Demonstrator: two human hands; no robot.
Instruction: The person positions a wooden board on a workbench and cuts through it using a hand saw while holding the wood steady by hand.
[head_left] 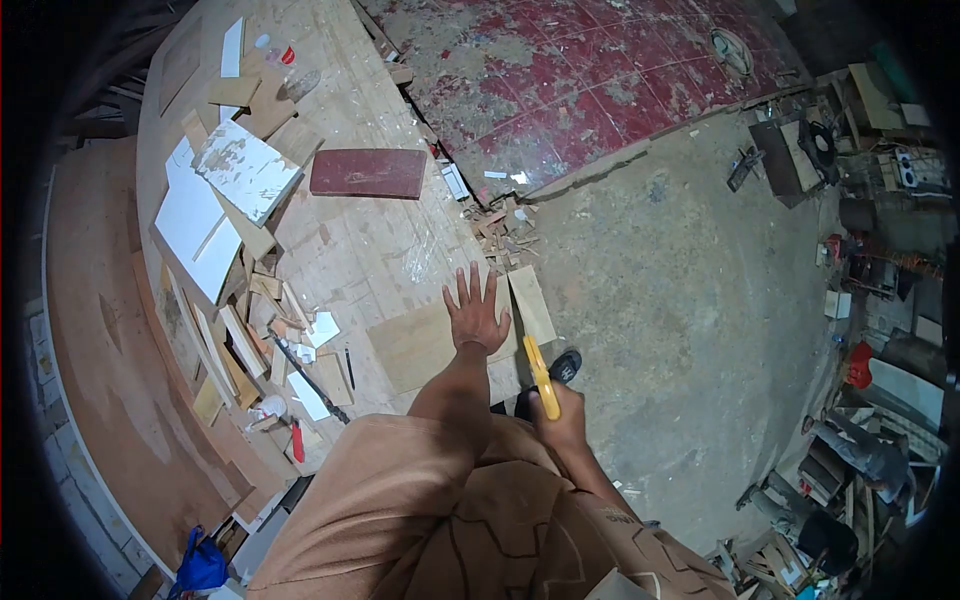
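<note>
My left hand [476, 318] lies flat with fingers spread on a thin plywood board [412, 350] at the table's right edge. In my right hand [563, 420], fingers wrapped round it, is the yellow handle of what looks like a hand saw [541, 375]. Its blade is nearly edge-on and hard to make out. A narrow strip of the wood [533, 305] juts past the table edge, split from the rest by a dark gap in line with the yellow handle.
A dark red block [368, 174] sits farther up the workbench [350, 250]. White-faced offcuts [200, 220], a pencil [350, 368] and a red-handled tool [298, 441] lie leftward. Wood scraps [503, 230] litter the floor beside the bench. People [865, 455] are at lower right.
</note>
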